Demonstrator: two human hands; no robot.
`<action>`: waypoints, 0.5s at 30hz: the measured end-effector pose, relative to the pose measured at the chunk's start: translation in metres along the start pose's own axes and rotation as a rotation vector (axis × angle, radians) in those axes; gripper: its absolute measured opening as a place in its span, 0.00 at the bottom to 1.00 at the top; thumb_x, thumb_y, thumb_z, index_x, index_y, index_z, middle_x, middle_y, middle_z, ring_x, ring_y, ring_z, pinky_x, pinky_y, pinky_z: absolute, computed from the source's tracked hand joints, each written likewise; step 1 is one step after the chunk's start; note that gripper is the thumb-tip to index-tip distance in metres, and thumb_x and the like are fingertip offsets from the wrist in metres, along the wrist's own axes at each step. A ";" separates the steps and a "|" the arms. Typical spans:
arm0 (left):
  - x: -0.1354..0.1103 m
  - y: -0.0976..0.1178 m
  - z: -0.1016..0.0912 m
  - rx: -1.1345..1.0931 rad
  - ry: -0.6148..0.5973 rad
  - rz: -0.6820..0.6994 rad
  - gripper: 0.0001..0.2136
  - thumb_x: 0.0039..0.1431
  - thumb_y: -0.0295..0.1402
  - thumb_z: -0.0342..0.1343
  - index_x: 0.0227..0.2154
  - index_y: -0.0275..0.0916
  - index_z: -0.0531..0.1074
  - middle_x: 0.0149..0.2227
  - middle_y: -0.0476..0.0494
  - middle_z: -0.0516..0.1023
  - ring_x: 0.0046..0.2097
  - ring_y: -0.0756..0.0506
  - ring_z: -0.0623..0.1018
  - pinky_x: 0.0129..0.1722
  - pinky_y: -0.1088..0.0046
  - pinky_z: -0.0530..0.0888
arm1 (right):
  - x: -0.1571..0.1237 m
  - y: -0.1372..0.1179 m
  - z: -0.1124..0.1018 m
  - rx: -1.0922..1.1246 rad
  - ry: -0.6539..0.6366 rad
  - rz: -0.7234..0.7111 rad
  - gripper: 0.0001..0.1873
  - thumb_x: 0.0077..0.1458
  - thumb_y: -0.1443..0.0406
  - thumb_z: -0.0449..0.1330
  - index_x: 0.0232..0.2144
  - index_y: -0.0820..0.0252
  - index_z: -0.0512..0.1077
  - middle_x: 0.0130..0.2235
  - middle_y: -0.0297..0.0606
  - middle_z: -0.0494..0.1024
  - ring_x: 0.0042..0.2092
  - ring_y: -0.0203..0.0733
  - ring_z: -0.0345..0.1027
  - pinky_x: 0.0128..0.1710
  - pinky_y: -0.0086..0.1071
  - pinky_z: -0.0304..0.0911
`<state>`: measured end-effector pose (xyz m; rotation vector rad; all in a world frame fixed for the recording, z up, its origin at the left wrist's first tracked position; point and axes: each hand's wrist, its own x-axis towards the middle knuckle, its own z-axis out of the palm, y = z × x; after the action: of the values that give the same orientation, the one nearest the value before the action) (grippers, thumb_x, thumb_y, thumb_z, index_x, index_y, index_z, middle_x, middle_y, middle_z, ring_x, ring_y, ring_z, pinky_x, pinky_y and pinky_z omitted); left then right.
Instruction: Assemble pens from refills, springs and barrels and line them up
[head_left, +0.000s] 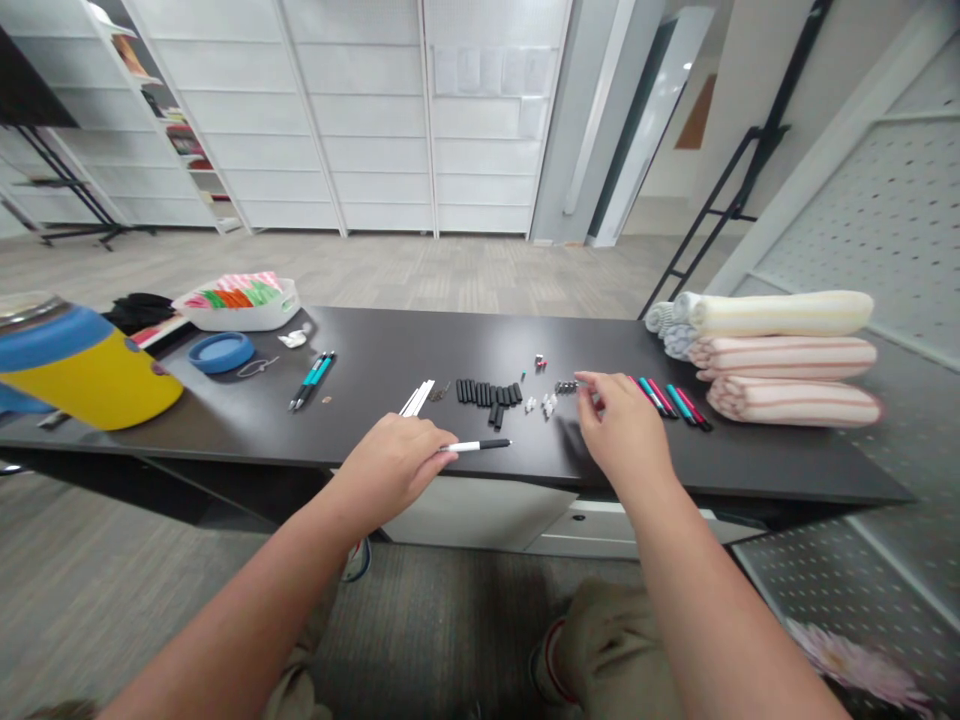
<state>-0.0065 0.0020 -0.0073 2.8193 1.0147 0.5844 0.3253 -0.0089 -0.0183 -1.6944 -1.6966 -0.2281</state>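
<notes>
My left hand (401,462) is closed around a partly built pen (480,445), white barrel with a black front end, held level above the near edge of the dark table (390,350). My right hand (619,425) reaches forward with fingertips pinched at a small cluster of tiny dark parts (567,386); what sits between the fingers is too small to name. Between the hands lie a row of black pen sleeves (489,392), small white pieces (541,404) and white barrels (418,397). Finished pink and teal pens (671,401) lie just right of my right hand.
Rolled and folded striped towels (784,355) are stacked at the table's right end. At the left stand a yellow and blue container (82,370), a blue lid (221,351), a white tray of coloured items (240,300) and two teal pens (315,377).
</notes>
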 end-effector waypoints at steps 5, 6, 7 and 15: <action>0.000 0.002 0.002 0.003 -0.004 0.014 0.10 0.74 0.36 0.53 0.48 0.41 0.78 0.43 0.43 0.84 0.45 0.42 0.82 0.47 0.63 0.71 | 0.002 0.027 0.015 -0.141 -0.054 0.041 0.18 0.66 0.64 0.54 0.52 0.59 0.79 0.47 0.49 0.80 0.46 0.53 0.76 0.47 0.42 0.69; 0.001 0.002 0.002 0.006 -0.005 0.013 0.10 0.74 0.36 0.53 0.48 0.41 0.78 0.42 0.43 0.84 0.45 0.42 0.81 0.47 0.63 0.71 | 0.002 0.028 0.017 -0.155 -0.058 0.041 0.17 0.66 0.65 0.54 0.51 0.58 0.79 0.47 0.48 0.80 0.46 0.53 0.76 0.46 0.42 0.69; 0.001 0.002 0.002 0.007 -0.008 0.013 0.10 0.74 0.36 0.52 0.48 0.41 0.78 0.42 0.43 0.83 0.45 0.42 0.81 0.47 0.63 0.71 | 0.002 0.028 0.017 -0.167 -0.064 0.039 0.17 0.66 0.65 0.54 0.51 0.58 0.80 0.47 0.48 0.80 0.46 0.52 0.76 0.46 0.42 0.69; 0.001 0.003 0.001 -0.001 -0.035 -0.001 0.10 0.74 0.37 0.52 0.47 0.42 0.78 0.41 0.44 0.83 0.44 0.42 0.81 0.46 0.63 0.70 | 0.005 0.027 0.016 -0.209 -0.094 0.043 0.14 0.66 0.65 0.56 0.47 0.56 0.81 0.47 0.45 0.80 0.44 0.51 0.75 0.43 0.40 0.67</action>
<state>-0.0038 -0.0002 -0.0069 2.8181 1.0094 0.5338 0.3453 0.0076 -0.0369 -1.9191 -1.7533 -0.3195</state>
